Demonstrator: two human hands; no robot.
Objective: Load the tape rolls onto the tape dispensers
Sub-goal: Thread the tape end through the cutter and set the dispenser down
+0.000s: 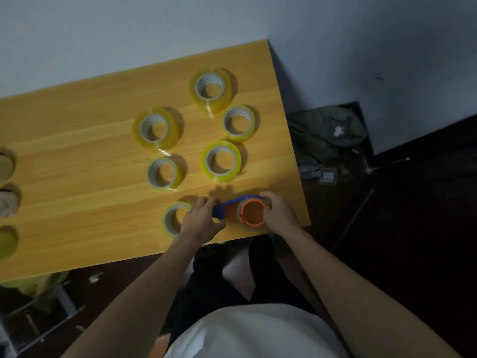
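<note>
Gripping the blue handle end of a tape dispenser [233, 206] with curled fingers, the left hand [202, 219] steadies it at the near right corner of the yellow wooden desk [77, 151]. The right hand [277, 211] wraps around the far side of the dispenser's orange hub [253, 212], fingers curled over a clear tape roll [255, 227] that sits around that hub. Just left of the left hand, partly hidden by it, lies another clear roll [173, 219] flat on the desk. Five more rolls lie farther back: a small one [164, 173], a yellow-green one [221, 161], a larger one [156, 129], one near the right edge [238, 123], and the farthest one [210, 87]. More rolls show partly at the left edge of the view. A heap of grey-green cloth [326, 135] lies on the floor beyond the desk's right side.
</note>
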